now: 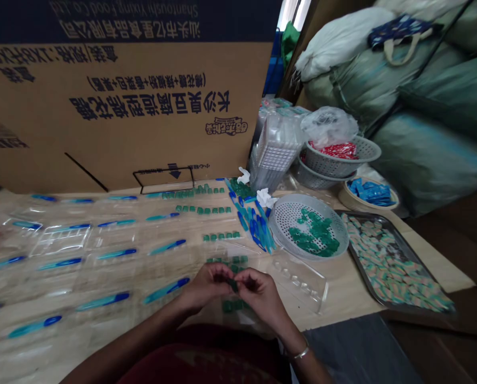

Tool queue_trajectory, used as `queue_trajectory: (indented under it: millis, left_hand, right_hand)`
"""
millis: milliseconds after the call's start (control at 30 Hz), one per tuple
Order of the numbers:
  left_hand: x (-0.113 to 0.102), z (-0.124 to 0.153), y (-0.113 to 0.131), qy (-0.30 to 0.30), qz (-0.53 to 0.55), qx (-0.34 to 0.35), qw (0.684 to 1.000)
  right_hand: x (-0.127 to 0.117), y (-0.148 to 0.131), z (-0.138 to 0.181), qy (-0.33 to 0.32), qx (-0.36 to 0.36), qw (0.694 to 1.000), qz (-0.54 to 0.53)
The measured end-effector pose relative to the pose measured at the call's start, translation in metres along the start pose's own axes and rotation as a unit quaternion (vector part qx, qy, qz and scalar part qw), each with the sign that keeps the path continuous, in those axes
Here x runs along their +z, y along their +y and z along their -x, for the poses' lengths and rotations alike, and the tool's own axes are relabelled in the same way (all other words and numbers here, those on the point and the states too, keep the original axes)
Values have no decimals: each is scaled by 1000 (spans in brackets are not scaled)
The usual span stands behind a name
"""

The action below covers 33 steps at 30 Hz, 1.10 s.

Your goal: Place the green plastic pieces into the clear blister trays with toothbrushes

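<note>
My left hand (205, 286) and my right hand (263, 295) meet low in the middle, fingertips pinched together. Between them is a small dark green piece (233, 285), mostly covered by the fingers. Just beyond and below the hands, more green cubes (231, 306) sit in rows, partly hidden by my hands. A clear plastic tray (302, 280) with moulded hollows lies right of my right hand. Several clear trays spread to the left, with blue-and-teal sticks (167, 290) resting on them.
A grey perforated basket (278, 226) holds green pieces, with a pile of blue sticks (258, 226) beside it. At the right is a metal tray (382, 298) of pastel pieces. Stacked clear trays (276, 146) stand behind. A large cardboard box (122, 128) walls off the back.
</note>
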<state>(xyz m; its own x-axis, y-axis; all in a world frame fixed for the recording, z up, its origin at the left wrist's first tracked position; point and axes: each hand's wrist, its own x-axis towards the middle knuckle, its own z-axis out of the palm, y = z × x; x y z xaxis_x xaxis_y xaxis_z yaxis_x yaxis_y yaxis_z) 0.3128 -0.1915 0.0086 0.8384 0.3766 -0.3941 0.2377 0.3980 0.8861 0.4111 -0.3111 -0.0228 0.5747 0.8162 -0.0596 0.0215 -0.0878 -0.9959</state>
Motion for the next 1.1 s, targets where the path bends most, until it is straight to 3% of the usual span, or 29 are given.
queue_trajectory:
  millis: [133,300,367,567,767,900,1033,1100]
  left_hand:
    - [-1,0,-3,-3,-13,2,1000]
    - [-10,0,-13,-21,58,-90,994]
    - [-13,1,-17,-36,68,-106,991]
    - [-16,8,-23,-19,36,-24,999]
    - [-22,10,-37,10,54,17,998]
    - [-25,15,-37,14,-36,87,995]
    - [-38,17,-18,-72,-44,67,994]
    - [-48,11,-10,-26,-99,76,992]
  right_hand:
    - [4,3,3,10,7,1000,-17]
    - [7,-3,13,9,-128,977,171]
    - [9,-3,15,-8,-137,974,182]
    - [15,9,17,12,-36,999,25]
    - [19,18,15,-34,46,994,-94]
    - [20,14,14,-54,46,993,-97]
    - [18,5,5,-97,5,993,-66]
    - [17,2,-7,-87,-48,995,6]
